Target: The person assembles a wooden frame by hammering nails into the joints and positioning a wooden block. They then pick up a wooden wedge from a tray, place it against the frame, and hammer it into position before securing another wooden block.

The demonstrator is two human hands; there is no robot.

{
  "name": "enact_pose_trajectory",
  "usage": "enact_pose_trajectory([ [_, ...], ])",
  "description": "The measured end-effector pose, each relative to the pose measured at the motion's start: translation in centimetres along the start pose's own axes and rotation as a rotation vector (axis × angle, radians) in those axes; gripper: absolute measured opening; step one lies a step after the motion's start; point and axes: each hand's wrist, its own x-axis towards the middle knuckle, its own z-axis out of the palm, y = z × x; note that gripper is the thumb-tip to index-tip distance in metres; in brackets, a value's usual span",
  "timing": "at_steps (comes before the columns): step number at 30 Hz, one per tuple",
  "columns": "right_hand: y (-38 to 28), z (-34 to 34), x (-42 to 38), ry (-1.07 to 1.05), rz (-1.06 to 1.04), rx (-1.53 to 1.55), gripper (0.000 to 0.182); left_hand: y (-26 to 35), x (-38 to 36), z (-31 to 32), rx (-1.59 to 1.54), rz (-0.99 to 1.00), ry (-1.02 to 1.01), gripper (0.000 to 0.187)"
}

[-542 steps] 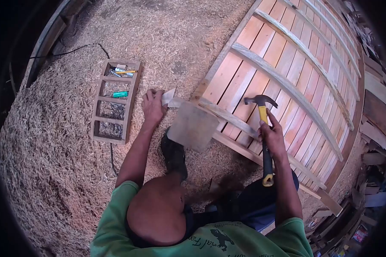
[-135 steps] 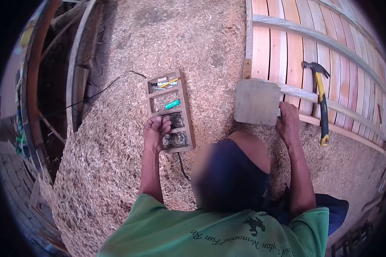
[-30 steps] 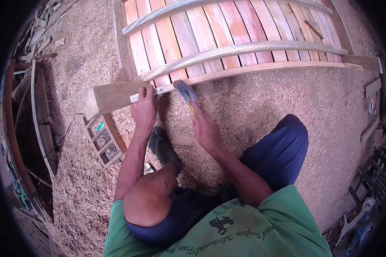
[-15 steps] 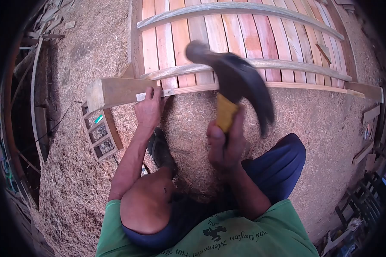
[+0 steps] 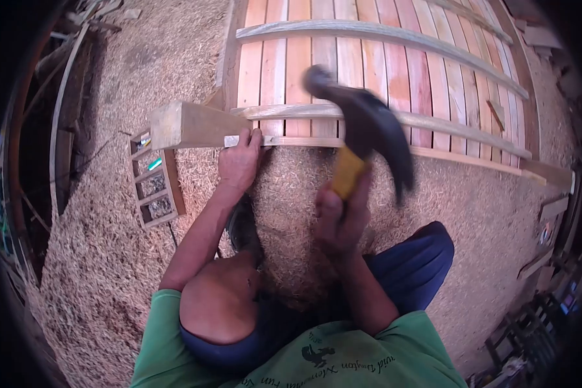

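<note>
Raised over the near edge of a slatted wooden frame (image 5: 297, 77), the hammer (image 5: 375, 123) has a dark claw head and a yellow handle. My right hand (image 5: 344, 216) is wrapped round that handle. At the frame's near left corner, my left hand (image 5: 240, 161) presses its fingers on a short pale metal-looking strip (image 5: 238, 140), beside the thick wooden post (image 5: 187, 124). The strip lies along the thin edge board (image 5: 304, 141). Any small thing between the left fingertips is too small to make out.
A wooden tray with compartments (image 5: 174, 181) rests on the shavings-covered floor (image 5: 110, 252) at the left, with a green item inside. Long timbers stand at the far left. Wood pieces and dark clutter lie at the lower right. My knees are bent below my hands.
The camera view has turned a little, so the frame and post appear shifted right. The hammer is still raised in my right hand, and my left hand stays at the strip.
</note>
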Motion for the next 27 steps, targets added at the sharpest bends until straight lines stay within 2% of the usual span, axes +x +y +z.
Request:
enact_pose_trajectory([
  [2, 1.0, 0.0, -1.5, 0.0, -0.059, -0.032, 0.054, -0.1, 0.1, -0.2, 0.004, 0.008, 0.002, 0.035],
  [3, 4.2, 0.4, -3.7, -0.034, -0.094, -0.147, 0.054, -0.3, 0.0, -0.1, 0.01, 0.012, 0.007, 0.034],
  [5, 5.1, 1.7, -3.9, -0.123, -0.027, -0.299, 0.056, -0.5, -0.1, 0.3, 0.023, 0.026, 0.022, 0.033],
  [8, 4.8, 2.6, -2.8, -0.338, 0.315, -0.294, 0.058, -0.4, -0.1, 0.0, -0.004, 0.031, 0.05, 0.029],
  [11, 0.1, 1.3, 0.4, -0.201, 0.249, -0.145, 0.062, -0.4, -0.1, 0.0, 0.016, 0.037, 0.046, 0.029],
  [13, -1.9, 0.3, 0.7, -0.032, 0.194, 0.045, 0.061, -0.4, -0.1, -0.1, 0.005, 0.048, 0.043, 0.029],
  [16, 3.3, -1.0, -2.4, -0.103, 0.034, 0.064, 0.043, -0.8, -0.4, 0.5, 0.017, 0.06, 0.056, 0.032],
  [17, 6.1, -0.1, -4.7, -0.157, 0.093, -0.149, 0.033, -0.8, -0.3, 0.4, 0.019, 0.067, 0.071, 0.033],
  [19, 6.5, 1.7, -5.1, -0.2, 0.205, -0.32, 0.024, -0.6, -0.6, 0.4, 0.018, 0.069, 0.096, 0.033],
  [20, 6.6, 2.6, -4.8, -0.183, 0.266, -0.278, 0.023, -0.5, -1.1, 0.5, 0.013, 0.074, 0.104, 0.033],
  [22, 5.6, 3.3, -1.3, -0.142, 0.334, -0.166, 0.029, -1.0, 0.7, 0.5, 0.038, 0.072, 0.117, 0.033],
  [24, 0.9, 1.2, 0.7, -0.118, 0.443, -0.057, 0.051, -0.8, -0.1, 0.6, 0.059, 0.056, 0.035, 0.034],
  [26, -1.8, -0.3, 1.8, 0.009, 0.195, 0.101, 0.048, -0.8, -0.2, 0.5, 0.025, 0.063, 0.046, 0.032],
  [27, -1.6, -0.3, 1.3, -0.021, 0.153, 0.073, 0.049, -0.7, -0.1, 0.2, 0.016, 0.061, 0.05, 0.032],
])
